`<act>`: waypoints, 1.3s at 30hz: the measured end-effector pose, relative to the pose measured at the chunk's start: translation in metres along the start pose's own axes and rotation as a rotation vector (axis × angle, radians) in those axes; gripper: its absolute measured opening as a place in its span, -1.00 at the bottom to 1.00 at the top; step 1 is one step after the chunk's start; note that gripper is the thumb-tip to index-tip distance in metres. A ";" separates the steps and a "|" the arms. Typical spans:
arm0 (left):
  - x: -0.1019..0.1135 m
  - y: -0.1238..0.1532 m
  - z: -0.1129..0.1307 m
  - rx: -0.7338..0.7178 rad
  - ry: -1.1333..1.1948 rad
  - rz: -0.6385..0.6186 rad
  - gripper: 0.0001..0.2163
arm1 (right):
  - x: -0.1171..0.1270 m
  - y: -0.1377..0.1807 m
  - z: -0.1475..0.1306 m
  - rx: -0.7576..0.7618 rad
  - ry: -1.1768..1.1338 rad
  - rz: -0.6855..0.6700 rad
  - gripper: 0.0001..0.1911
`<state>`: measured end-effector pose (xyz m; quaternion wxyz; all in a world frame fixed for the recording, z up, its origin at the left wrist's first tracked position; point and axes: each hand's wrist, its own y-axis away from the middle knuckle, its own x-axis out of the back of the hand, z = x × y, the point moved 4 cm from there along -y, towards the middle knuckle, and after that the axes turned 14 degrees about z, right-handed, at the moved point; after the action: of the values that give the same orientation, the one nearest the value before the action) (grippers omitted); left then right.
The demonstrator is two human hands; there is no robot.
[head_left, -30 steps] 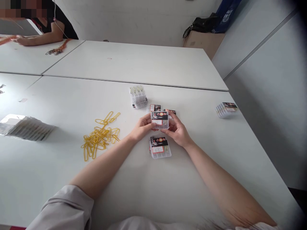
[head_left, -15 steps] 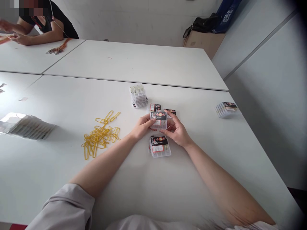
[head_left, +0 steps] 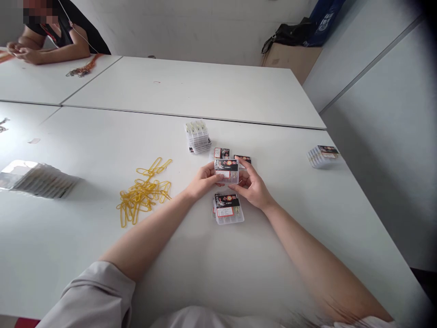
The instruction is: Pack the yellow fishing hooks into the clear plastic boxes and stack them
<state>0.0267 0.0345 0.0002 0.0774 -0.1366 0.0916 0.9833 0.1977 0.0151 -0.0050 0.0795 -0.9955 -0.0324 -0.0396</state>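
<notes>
A small clear plastic case (head_left: 227,165) with a black and white printed label is held up between both hands over the table. My left hand (head_left: 204,181) grips its left side, the thumb lying on the front. On the right edge, my right hand (head_left: 253,186) pinches it with index finger above and thumb below. Just nearer to me lie similar labelled cases (head_left: 229,209), overlapping. Two more labelled cases, a left one (head_left: 221,152) and a right one (head_left: 243,159), are partly hidden behind my hands. Beyond them stands a stack of clear cases (head_left: 197,136).
Yellow rubber bands (head_left: 141,196) lie in a loose heap left of my forearm. A wrapped row of cases (head_left: 41,180) sits far left, another group of cases (head_left: 322,157) at right. Across the table, a person (head_left: 64,41) sits near an orange bundle (head_left: 83,69).
My left thumb has slid down the front of the case, showing more of its label. The other person's raised hand has come down beside their other hand.
</notes>
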 end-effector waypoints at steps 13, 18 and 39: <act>0.000 0.000 0.001 -0.056 0.018 -0.051 -0.56 | 0.000 0.000 0.000 0.000 0.009 0.005 -0.14; -0.001 0.001 0.001 -0.052 0.006 -0.050 -0.56 | 0.001 0.000 0.001 0.001 0.030 0.011 -0.14; -0.002 0.002 0.001 -0.023 -0.022 -0.021 -0.55 | 0.001 0.000 0.003 -0.008 0.024 0.007 -0.14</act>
<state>0.0279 0.0328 0.0014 0.0870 -0.1273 0.0780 0.9849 0.1994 0.0158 -0.0081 0.0761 -0.9954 -0.0280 -0.0513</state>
